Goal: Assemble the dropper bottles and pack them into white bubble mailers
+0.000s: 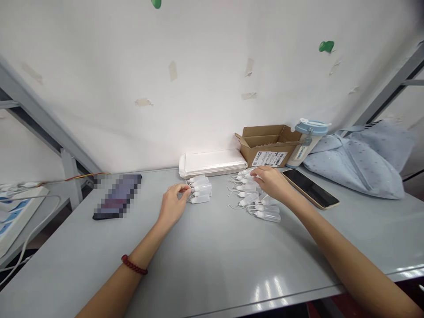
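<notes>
My left hand [174, 202] is closed in a pinch at the nozzle end of a small translucent plastic dropper bottle [200, 187]. That bottle lies in a short row of several like it, nozzles pointing left. At the right, my right hand [270, 181] reaches over a larger loose group of the same dropper bottles [268, 216]. Its thumb and forefinger are closed around a bottle at the back of that group; the palm hides part of it. Thin white strings or tails trail from the nozzles.
Behind the bottles lie a stack of flat white packages [212, 162] and an open cardboard box [265, 143]. A lidded cup [306, 141], a phone [310, 188] and a pale blue cloth bag [357, 163] stand right. A pixelated dark device [117, 196] and a power strip [20, 216] are left.
</notes>
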{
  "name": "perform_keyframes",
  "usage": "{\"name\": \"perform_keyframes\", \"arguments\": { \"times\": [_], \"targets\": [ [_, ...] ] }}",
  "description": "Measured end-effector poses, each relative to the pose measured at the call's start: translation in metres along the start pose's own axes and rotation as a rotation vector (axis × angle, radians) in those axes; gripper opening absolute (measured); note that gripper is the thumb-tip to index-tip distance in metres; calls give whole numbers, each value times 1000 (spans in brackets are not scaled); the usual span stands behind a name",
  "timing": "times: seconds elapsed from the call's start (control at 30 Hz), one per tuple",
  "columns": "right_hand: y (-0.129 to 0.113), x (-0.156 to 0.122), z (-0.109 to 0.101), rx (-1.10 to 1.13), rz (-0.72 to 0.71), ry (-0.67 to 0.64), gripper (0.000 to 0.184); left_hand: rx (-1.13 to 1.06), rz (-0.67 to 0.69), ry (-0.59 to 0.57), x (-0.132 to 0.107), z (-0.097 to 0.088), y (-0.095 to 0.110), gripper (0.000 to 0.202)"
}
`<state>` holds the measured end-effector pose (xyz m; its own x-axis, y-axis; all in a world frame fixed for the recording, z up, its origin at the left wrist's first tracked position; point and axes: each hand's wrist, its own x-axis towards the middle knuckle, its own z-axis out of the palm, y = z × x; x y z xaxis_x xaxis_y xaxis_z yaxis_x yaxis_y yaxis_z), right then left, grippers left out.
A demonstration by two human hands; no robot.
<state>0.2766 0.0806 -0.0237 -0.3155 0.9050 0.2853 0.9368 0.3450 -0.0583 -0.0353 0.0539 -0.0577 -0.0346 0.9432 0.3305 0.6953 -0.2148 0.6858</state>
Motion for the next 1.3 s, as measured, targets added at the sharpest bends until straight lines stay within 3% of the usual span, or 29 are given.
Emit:
{"name": "perform_keyframes", "arguments": {
  "times": [0.2, 0.5, 0.6, 0.67, 0.73, 0.83, 0.97, 1.1, 1.3],
  "targets": [
    [1, -2, -6, 48, 39, -47, 16, 23, -45, 55, -4, 0, 5, 23],
    [2, -2, -1, 141, 32, -48, 20, 29, 10, 97, -10, -3, 16, 23],
    [-7, -3, -10, 251, 38, 104, 20, 23, 31, 100, -14, -2, 22, 23],
    [-20, -5, -17, 435, 52, 272, 19, -1, 42, 84, -17, -1, 27, 23],
    [-37, -9, -21, 697, 118, 325, 20, -44, 31, 42, -21, -1, 34, 24],
    [-61, -17, -23, 1076, 167, 266, 26, -137, -13, -95, -28, 0, 45, 28],
    [-76, -23, -22, 1259, 191, 128, 27, -306, -62, -281, -34, 0, 55, 35],
    [-76, -24, -22, 1324, 182, 76, 27, -368, -121, -257, -36, -1, 57, 33],
    [-79, -24, -22, 1326, 191, 45, 27, -336, -71, -223, -38, -5, 62, 24]
  ]
}}
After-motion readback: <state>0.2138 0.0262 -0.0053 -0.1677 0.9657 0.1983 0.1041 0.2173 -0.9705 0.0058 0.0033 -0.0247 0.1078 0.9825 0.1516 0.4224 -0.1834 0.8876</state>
